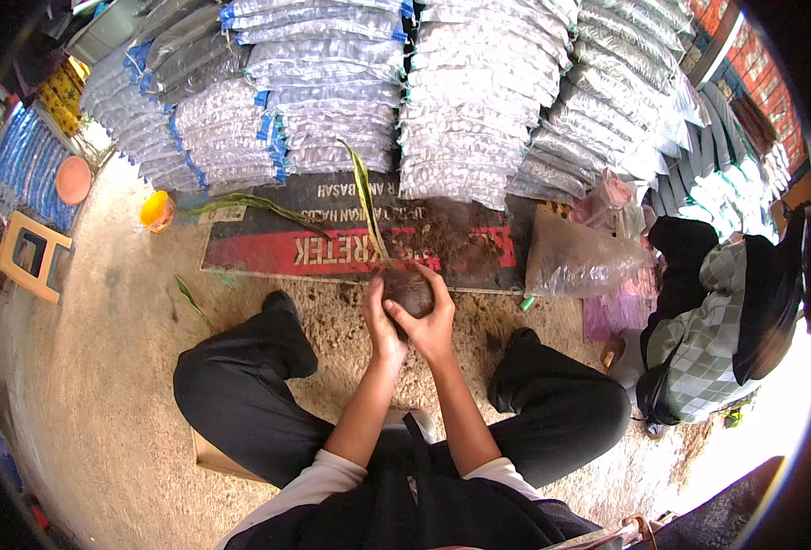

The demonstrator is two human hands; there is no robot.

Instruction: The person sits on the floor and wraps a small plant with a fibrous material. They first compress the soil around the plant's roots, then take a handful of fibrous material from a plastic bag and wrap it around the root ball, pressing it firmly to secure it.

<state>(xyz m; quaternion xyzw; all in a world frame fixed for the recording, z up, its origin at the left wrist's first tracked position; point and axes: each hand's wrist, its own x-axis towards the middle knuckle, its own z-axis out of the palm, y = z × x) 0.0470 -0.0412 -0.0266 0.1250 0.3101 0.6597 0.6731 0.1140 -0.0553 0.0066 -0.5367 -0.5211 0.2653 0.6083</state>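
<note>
Between my two hands is a dark brown, rounded root ball (412,292), with a long yellow-edged snake plant leaf (364,196) rising from its top. My left hand (382,320) wraps its left side, and my right hand (429,313) wraps its right side with the thumb across the front. Beyond them a printed banner (261,253) lies on the ground, with loose dark soil (457,237) scattered over it. More snake plant leaves (261,203) lie across the banner's left part. A small cut leaf (192,300) rests on the floor at left.
Stacked filled plastic bags (481,103) line the far side. At right are a clear plastic bag (584,258), a purple bag (601,316) and a seated person (708,330). A yellow tub (158,211) and a tan plastic stool (15,265) stand at left.
</note>
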